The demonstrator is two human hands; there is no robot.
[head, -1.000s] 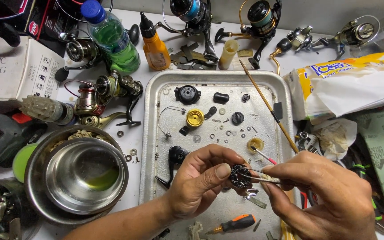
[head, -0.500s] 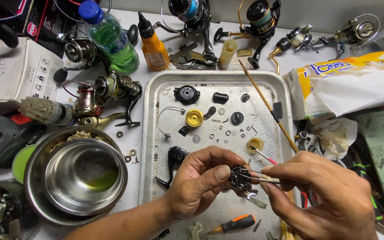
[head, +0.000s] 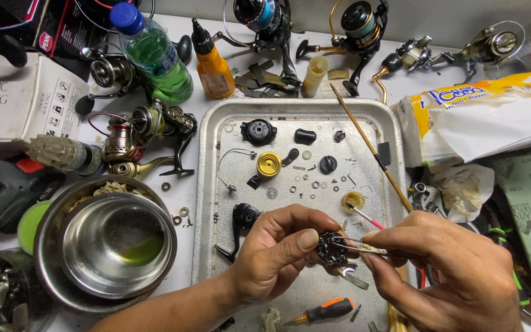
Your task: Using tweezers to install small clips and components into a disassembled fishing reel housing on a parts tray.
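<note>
Over the near part of the metal tray (head: 207, 184), a small black round part (head: 329, 247) is pinched by the left hand (head: 278, 252). Thin tweezers (head: 364, 246), touching this part, are gripped by the right hand (head: 450, 270). A steel bowl (head: 118, 246) is seen at the left.

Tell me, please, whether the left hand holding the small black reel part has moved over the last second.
No. The left hand keeps the black reel part at the same spot over the metal tray, just right of the black handle, as before.

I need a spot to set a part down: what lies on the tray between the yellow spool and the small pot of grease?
In the head view, the stretch between the yellow spool and the grease pot holds small washers and screws scattered on the metal tray.
</note>
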